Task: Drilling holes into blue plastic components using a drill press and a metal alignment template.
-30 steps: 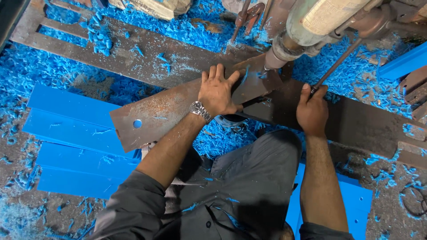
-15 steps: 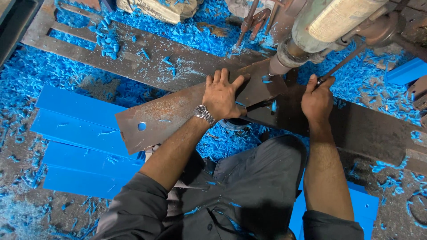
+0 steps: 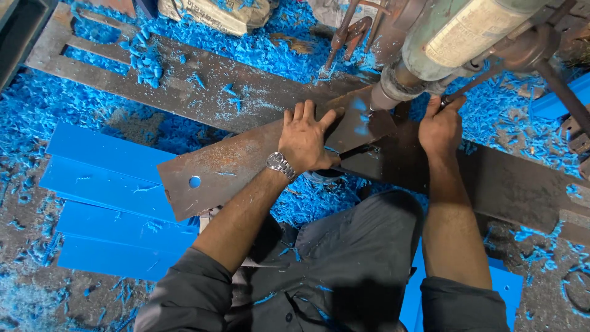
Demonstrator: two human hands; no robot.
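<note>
Since the earlier frame, my right hand [image 3: 440, 126] has climbed off the plate and up to the thin feed lever [image 3: 468, 86] by the drill head; the left hand hasn't shifted.

Rusty steel plate [image 3: 246, 163] lies flat across the dark machine bed [image 3: 510, 184], tilted diagonally, its far end under the drill spindle [image 3: 393, 92], its near end w/ one round hole [image 3: 195, 182] showing blue through it. Left hand [image 3: 305, 140] rests palm-down on the plate, fingers spread wide and flat, gripping nothing, just pressing. I judge that's to keep the plate from spinning or lifting under the bit. Right hand's fingers are curled around the lever, thumb up beside it; looks like a closed grip, though the fingertips are partly hidden.

Wristwatch [image 3: 279, 165] on the left wrist. Grey-green motor housing [image 3: 467, 31] hangs over the work, top right. Blue plastic shavings [image 3: 276, 55] litter the floor all round. Stack of blue flat strips [image 3: 104, 184] lies left of the plate, near but clear of it. A long slotted steel frame [image 3: 184, 80] runs behind, w/ a sack [image 3: 215, 15] at the top edge.
</note>
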